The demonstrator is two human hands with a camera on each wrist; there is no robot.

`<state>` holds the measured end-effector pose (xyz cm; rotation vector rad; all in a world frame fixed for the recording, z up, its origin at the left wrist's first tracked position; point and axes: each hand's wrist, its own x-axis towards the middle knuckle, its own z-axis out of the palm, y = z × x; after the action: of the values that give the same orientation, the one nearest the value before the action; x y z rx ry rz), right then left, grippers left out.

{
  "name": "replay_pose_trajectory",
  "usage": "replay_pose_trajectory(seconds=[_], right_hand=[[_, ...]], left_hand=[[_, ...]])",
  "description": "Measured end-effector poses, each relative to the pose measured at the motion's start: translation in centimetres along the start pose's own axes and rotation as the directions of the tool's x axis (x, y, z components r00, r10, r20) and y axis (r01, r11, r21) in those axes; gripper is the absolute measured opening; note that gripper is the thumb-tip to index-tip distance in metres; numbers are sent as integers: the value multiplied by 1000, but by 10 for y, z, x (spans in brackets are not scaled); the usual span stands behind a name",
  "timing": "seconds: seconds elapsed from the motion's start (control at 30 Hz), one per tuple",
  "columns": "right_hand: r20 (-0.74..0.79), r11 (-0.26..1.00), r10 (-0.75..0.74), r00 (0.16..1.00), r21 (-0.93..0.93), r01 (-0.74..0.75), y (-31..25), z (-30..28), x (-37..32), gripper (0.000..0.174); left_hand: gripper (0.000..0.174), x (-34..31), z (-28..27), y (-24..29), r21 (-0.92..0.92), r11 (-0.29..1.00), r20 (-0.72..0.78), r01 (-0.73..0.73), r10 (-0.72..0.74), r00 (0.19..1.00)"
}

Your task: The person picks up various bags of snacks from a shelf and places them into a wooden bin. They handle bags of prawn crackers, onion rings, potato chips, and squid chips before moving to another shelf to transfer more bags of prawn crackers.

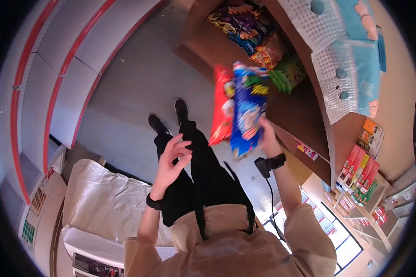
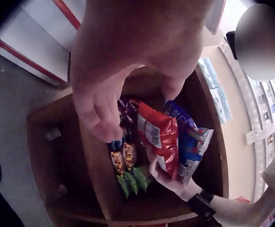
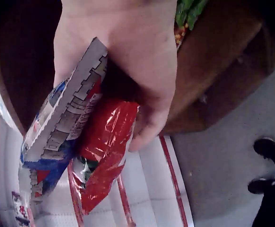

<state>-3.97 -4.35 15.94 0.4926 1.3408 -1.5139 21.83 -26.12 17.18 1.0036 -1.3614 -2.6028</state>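
Note:
My right hand (image 1: 268, 138) grips two snack bags together by their sides, one red (image 1: 222, 111) and one blue (image 1: 248, 115). In the right wrist view the thumb and fingers curl round the red bag (image 3: 104, 146), with the blue bag (image 3: 61, 127) pressed beside it. Nothing is in my left hand (image 1: 173, 159), which hovers over the legs with loosely bent fingers. Seen from the left wrist, that hand (image 2: 123, 71) hangs above the wooden shelf bin (image 2: 92, 161), and both bags are in front of the bin's stacked snacks.
Purple, orange and green snack bags (image 1: 282, 76) line the brown bin at the upper right. White shelves with red edges (image 1: 60, 87) curve along the left. A covered white surface (image 1: 106, 198) stands at the lower left. Boxed goods (image 1: 358, 168) sit on a rack at right.

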Motion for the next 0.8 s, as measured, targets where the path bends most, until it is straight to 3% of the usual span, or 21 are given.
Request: replay_pose_trajectory(seconds=[0.07,0.13,0.27,0.37,0.43,0.6,0.67,0.7,0.77,0.8], right_hand=[[-79,981,-189,979,27,191,-29,-5,9,46],[-80,960,-260,962,83,266,-58,-14,28,55],[-72,893,-442,894,63,446,-115,2,61,48],[-9,883,-458,889,108,457,-149,0,104,46],[-73,882,-472,879,-60,468,-165,-14,143,46],[18,817,-570,821,-87,569,-184,-30,207,45],[-139,897,-430,892,-175,405,-194,4,197,47],[-137,898,-430,892,-168,407,-192,-4,203,47],[86,763,-596,799,-251,596,-191,-30,218,57],[85,762,-598,797,-248,598,-190,-25,216,57]], left_hand=[[53,-1,-11,-14,-11,1000,-20,22,-22,1000],[49,-5,-23,-21,65,997,-58,49,-45,997],[46,-15,-46,-35,49,994,-149,96,-88,985],[44,-24,-60,-45,39,990,-262,132,-118,958],[44,-29,-65,-49,22,991,-279,134,-122,952],[41,-34,-64,-47,-18,985,-324,173,-170,931],[41,-35,-61,-47,2,983,-326,183,-173,930],[41,-36,-61,-50,0,982,-325,188,-178,929],[41,-35,-60,-53,-1,982,-323,188,-178,929],[39,-35,-58,-53,25,983,-331,184,-165,929]])
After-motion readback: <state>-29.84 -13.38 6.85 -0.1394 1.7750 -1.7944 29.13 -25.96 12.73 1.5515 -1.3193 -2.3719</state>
